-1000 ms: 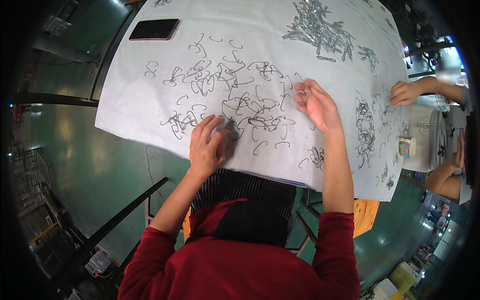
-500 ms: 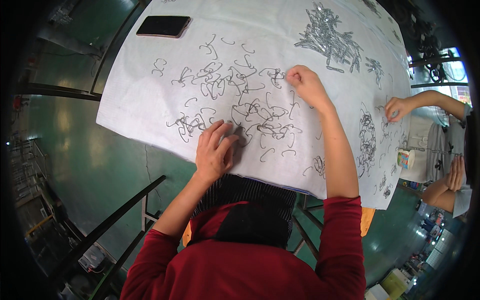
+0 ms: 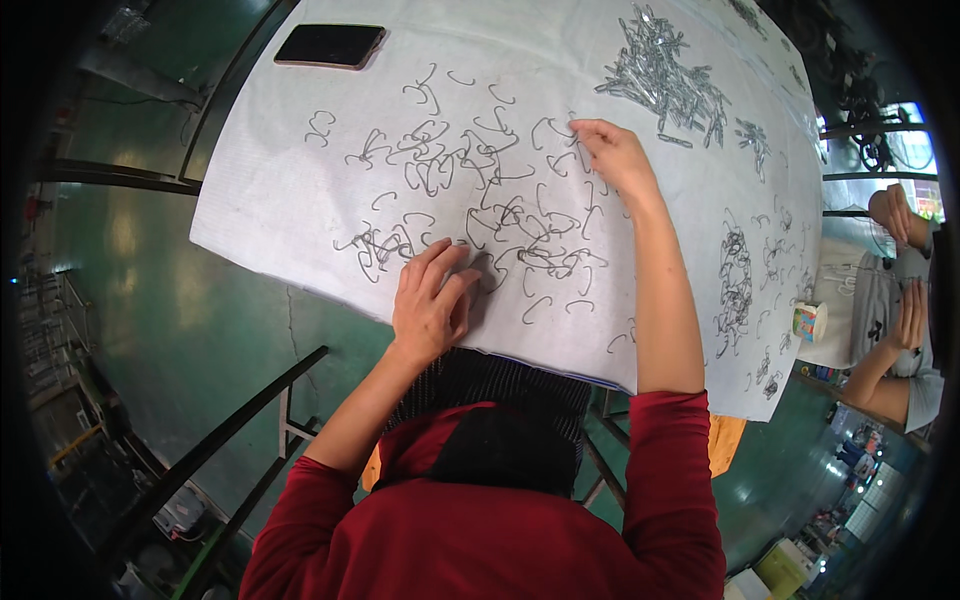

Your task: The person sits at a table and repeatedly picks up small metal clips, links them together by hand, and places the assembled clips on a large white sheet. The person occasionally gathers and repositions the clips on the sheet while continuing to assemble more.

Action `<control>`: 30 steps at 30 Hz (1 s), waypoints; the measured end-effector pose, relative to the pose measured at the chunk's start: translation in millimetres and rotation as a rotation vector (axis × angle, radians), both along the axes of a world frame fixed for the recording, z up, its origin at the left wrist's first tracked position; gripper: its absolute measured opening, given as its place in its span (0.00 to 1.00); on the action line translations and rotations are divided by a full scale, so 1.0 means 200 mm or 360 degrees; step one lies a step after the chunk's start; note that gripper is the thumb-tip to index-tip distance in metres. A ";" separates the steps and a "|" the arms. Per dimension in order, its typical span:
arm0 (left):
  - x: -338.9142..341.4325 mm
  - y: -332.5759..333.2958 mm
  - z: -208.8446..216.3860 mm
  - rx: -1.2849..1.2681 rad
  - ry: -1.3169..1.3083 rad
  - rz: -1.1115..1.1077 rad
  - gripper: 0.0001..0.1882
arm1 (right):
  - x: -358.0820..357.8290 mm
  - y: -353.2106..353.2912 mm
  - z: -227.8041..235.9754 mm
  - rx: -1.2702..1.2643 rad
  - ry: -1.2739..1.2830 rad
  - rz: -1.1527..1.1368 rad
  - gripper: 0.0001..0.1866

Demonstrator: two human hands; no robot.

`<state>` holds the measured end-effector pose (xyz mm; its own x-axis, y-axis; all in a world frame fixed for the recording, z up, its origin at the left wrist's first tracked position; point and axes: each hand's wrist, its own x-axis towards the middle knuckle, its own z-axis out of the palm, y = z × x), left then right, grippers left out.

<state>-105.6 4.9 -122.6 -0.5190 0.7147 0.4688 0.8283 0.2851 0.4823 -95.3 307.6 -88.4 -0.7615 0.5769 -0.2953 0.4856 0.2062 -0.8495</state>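
Note:
Many thin, dark curved wire hooks point(image 3: 425, 155) lie in loose tangles on the white table cover point(image 3: 310, 200). My left hand point(image 3: 432, 305) rests at the near edge beside a cluster of hooks point(image 3: 385, 248), its fingers loosely bent and apart; nothing shows in it. Farther off and to the right, my right hand point(image 3: 617, 162) reaches over the cover, palm down. Its thumb and forefinger come together at a few separate hooks point(image 3: 560, 163). A fine wire seems to touch those fingertips, though whether it is gripped is hard to make out.
A dark phone point(image 3: 330, 46) lies at the far left. At the far right is a heap of shiny, slender silver pieces point(image 3: 660, 80). Across the right side, a co-worker's hands point(image 3: 908, 318) are near more hooks point(image 3: 735, 285) and a small tub point(image 3: 810, 322).
My right hand has moved slightly away from me, its fingers stretching out from a tighter curl. The small tangle by it has spread apart. The co-worker's one hand has drawn back from the table.

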 end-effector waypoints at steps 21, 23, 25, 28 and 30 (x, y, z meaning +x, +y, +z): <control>0.00 0.00 0.00 0.0070 -0.0017 0.0021 0.21 | 0.19 -0.10 0.03 -0.1870 0.0881 -0.0345 0.15; 0.00 0.00 -0.01 0.0057 -0.0018 0.0015 0.21 | 0.14 -0.20 0.10 -0.1754 0.0805 -0.0539 0.17; 0.00 -0.01 -0.01 0.0054 -0.0029 0.0002 0.20 | 0.11 -0.23 0.08 -0.1563 0.0611 -0.0349 0.16; 0.00 0.00 0.00 0.0032 -0.0017 -0.0047 0.19 | 0.01 -0.20 0.02 -0.1077 0.0115 0.0272 0.14; -0.01 -0.01 -0.01 0.0031 -0.0008 -0.0034 0.18 | -0.10 -0.28 0.05 -0.0713 -0.0281 0.0430 0.12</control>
<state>-106.9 3.2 -123.9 -0.5061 0.7162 0.4805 0.8318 0.2579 0.4916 -114.7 250.9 -78.4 -0.7818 0.1564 -0.6035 0.6084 -0.0199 -0.7933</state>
